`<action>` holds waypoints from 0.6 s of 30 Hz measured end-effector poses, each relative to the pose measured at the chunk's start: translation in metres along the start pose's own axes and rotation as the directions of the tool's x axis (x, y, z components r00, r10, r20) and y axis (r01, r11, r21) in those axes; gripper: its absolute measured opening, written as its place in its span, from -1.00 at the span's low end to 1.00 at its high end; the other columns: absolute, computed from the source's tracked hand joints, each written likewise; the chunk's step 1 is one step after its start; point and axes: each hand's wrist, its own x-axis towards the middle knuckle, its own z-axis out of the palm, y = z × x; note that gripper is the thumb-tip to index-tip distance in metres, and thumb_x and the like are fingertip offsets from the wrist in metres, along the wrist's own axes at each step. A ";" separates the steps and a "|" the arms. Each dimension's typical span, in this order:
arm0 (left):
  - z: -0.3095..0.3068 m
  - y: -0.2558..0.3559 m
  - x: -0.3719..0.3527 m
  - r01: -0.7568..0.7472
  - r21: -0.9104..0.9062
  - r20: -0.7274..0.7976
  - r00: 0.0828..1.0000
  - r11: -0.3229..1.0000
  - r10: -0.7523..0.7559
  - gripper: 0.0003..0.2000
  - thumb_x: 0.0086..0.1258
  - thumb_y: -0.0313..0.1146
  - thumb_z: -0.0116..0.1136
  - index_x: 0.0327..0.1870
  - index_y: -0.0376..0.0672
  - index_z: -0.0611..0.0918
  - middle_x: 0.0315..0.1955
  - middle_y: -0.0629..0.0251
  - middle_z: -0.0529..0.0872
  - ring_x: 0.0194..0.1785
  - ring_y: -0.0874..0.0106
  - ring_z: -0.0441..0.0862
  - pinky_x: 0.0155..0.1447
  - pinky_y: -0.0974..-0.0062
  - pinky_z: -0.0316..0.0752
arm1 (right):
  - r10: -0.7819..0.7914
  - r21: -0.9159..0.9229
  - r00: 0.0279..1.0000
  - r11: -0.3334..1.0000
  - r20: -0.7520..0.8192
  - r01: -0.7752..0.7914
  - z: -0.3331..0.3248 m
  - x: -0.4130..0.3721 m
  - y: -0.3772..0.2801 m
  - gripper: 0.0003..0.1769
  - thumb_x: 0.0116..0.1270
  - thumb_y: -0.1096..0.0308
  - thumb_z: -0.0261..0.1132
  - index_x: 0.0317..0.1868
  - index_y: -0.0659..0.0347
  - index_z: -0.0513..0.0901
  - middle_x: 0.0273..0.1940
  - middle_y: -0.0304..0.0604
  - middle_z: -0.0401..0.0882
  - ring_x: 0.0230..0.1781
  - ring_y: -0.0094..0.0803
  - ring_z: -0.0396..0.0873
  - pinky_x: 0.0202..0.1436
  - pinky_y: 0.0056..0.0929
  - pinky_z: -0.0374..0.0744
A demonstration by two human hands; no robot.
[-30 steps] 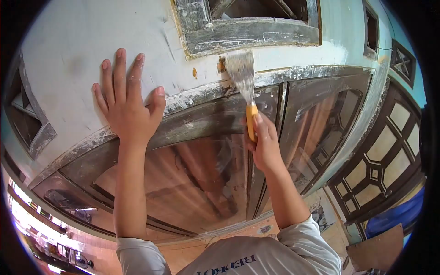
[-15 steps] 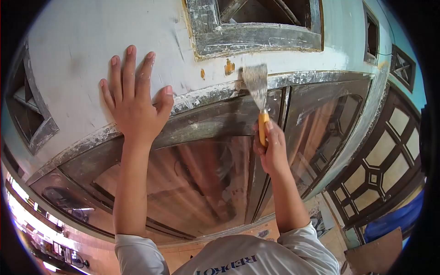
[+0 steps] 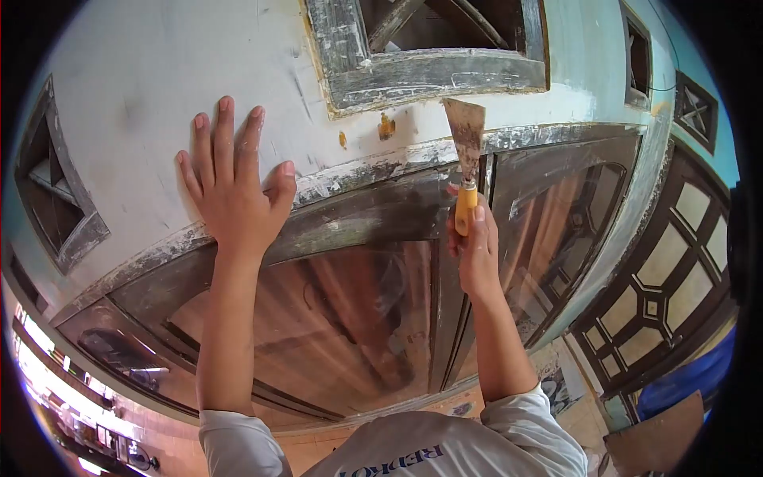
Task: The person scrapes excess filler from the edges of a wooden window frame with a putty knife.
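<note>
My left hand [image 3: 241,187] lies flat on the white wall [image 3: 183,56], fingers spread, just above the worn wooden frame. In my right hand [image 3: 477,246] is a scraper [image 3: 466,135], gripped by its yellow handle with the broad metal blade pointing up. White residue streaks the blade. Its top edge overlaps the strip of wall between the paint-flecked door frame [image 3: 389,165] and the vent frame [image 3: 437,75] above. Left of the blade, a brownish-yellow patch [image 3: 386,126] marks the wall, with a smaller spot beside it.
Below the hands are dark wooden panels with reflective glass [image 3: 342,318]. A second vent opening [image 3: 56,175] is at the left. On the right stand a brown door with pale panes [image 3: 664,262], a blue cloth [image 3: 687,378] and a brown board [image 3: 660,437].
The scraper has shifted right, and its blade has turned so that it appears narrower. My left hand keeps its place on the wall while the view tilts slightly.
</note>
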 end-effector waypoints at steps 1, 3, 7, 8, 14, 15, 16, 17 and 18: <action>0.000 0.001 0.000 -0.003 -0.003 -0.001 1.000 1.000 0.003 -0.39 0.34 -0.06 0.12 0.46 0.10 0.45 0.55 0.31 0.28 0.62 0.14 0.11 0.59 -0.08 -0.17 | -0.007 -0.045 1.000 0.999 -0.019 0.007 -0.003 0.005 -0.001 -0.70 0.61 0.27 0.05 0.17 0.27 0.51 -0.38 -0.37 0.38 -0.42 -0.70 0.29 -0.40 -0.62 0.35; 0.000 0.001 0.000 0.003 -0.004 0.004 1.000 1.000 -0.003 -0.39 0.34 -0.06 0.11 0.46 0.08 0.45 0.56 0.30 0.27 0.62 0.13 0.10 0.59 -0.09 -0.17 | -0.150 -0.199 0.988 0.970 -0.046 0.138 -0.005 0.017 0.007 -0.71 0.59 0.28 0.10 0.15 0.28 0.51 -0.37 -0.35 0.40 -0.41 -0.67 0.32 -0.37 -0.59 0.37; 0.000 0.001 0.000 0.001 0.017 0.007 1.000 1.000 -0.001 -0.39 0.35 -0.06 0.09 0.46 0.07 0.45 0.56 0.29 0.27 0.62 0.13 0.09 0.58 -0.10 -0.17 | -0.308 -0.475 0.951 0.839 -0.015 0.264 0.009 0.020 -0.014 -0.71 0.49 0.33 0.25 0.08 0.32 0.49 -0.36 -0.18 0.54 -0.43 -0.47 0.48 -0.32 -0.48 0.48; 0.000 0.001 0.000 0.008 0.016 0.012 1.000 1.000 -0.008 -0.41 0.35 -0.04 0.09 0.43 0.08 0.48 0.55 0.29 0.28 0.62 0.13 0.11 0.59 -0.10 -0.18 | -0.300 -0.538 0.954 0.803 0.008 0.257 0.012 0.019 -0.017 -0.71 0.48 0.32 0.26 0.07 0.32 0.49 -0.38 -0.13 0.57 -0.45 -0.41 0.52 -0.33 -0.44 0.49; 0.001 0.001 -0.001 0.013 0.018 0.010 1.000 1.000 -0.013 -0.43 0.35 -0.03 0.07 0.40 0.08 0.51 0.54 0.29 0.29 0.61 0.13 0.12 0.59 -0.10 -0.19 | -0.298 -0.694 0.954 0.685 0.011 0.222 0.015 0.012 -0.004 -0.69 0.43 0.27 0.32 0.05 0.25 0.52 -0.38 0.09 0.63 -0.44 0.01 0.62 -0.34 -0.26 0.55; 0.001 0.001 -0.001 0.012 0.014 0.004 1.000 1.000 -0.012 -0.43 0.35 -0.03 0.07 0.40 0.08 0.51 0.54 0.29 0.29 0.61 0.13 0.12 0.59 -0.10 -0.19 | -0.292 -0.716 0.956 0.662 0.026 0.221 0.013 0.007 0.000 -0.70 0.42 0.28 0.32 0.04 0.25 0.54 -0.38 0.10 0.63 -0.44 0.02 0.62 -0.34 -0.26 0.55; 0.001 0.002 -0.001 0.013 0.012 0.007 1.000 1.000 -0.013 -0.43 0.35 -0.03 0.07 0.40 0.08 0.51 0.54 0.29 0.29 0.61 0.13 0.12 0.59 -0.10 -0.19 | -0.283 -0.738 0.958 0.638 0.041 0.220 0.010 0.000 0.003 -0.71 0.42 0.29 0.32 0.04 0.26 0.55 -0.37 0.12 0.62 -0.43 0.03 0.63 -0.34 -0.25 0.56; 0.000 0.001 -0.001 0.014 0.012 0.018 1.000 1.000 -0.014 -0.41 0.34 -0.06 0.09 0.44 0.08 0.47 0.56 0.29 0.27 0.62 0.12 0.10 0.58 -0.10 -0.18 | -0.351 -0.715 0.936 0.644 0.042 0.273 0.004 -0.007 0.002 -0.71 0.42 0.30 0.29 0.05 0.28 0.57 -0.36 0.12 0.62 -0.41 0.03 0.63 -0.32 -0.27 0.56; -0.001 0.001 -0.001 0.011 0.011 0.028 1.000 1.000 -0.011 -0.38 0.34 -0.08 0.11 0.47 0.07 0.43 0.57 0.30 0.24 0.63 0.12 0.08 0.58 -0.11 -0.17 | -0.329 -0.678 0.944 0.686 0.037 0.266 0.000 -0.009 -0.001 -0.71 0.43 0.31 0.27 0.06 0.30 0.57 -0.35 0.10 0.62 -0.40 0.02 0.64 -0.30 -0.30 0.57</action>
